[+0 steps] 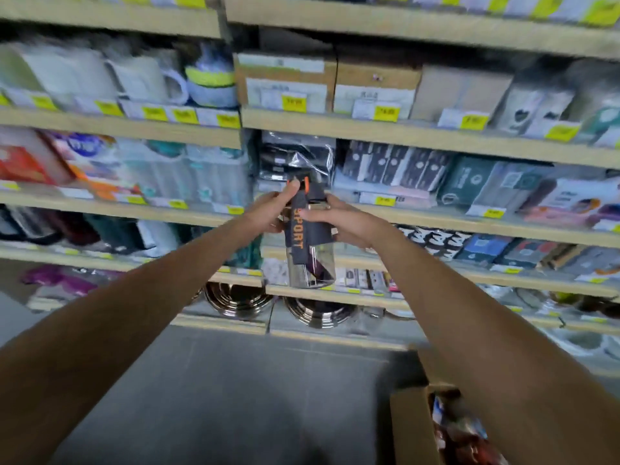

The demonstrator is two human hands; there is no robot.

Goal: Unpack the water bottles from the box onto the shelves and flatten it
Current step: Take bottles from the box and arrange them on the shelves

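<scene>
Left hand (265, 214) & right hand (342, 223) both grip one water bottle (310, 263), upright, in front of shelves (335, 129). Box (414, 427) below right hand, goods inside, unflattened. I judge: shelving in progress, flattening outstanding.

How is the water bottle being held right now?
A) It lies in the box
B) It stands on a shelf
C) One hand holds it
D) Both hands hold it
D: the left hand and the right hand both grip the water bottle near its top, holding it up in the air in front of the shelves.
</scene>
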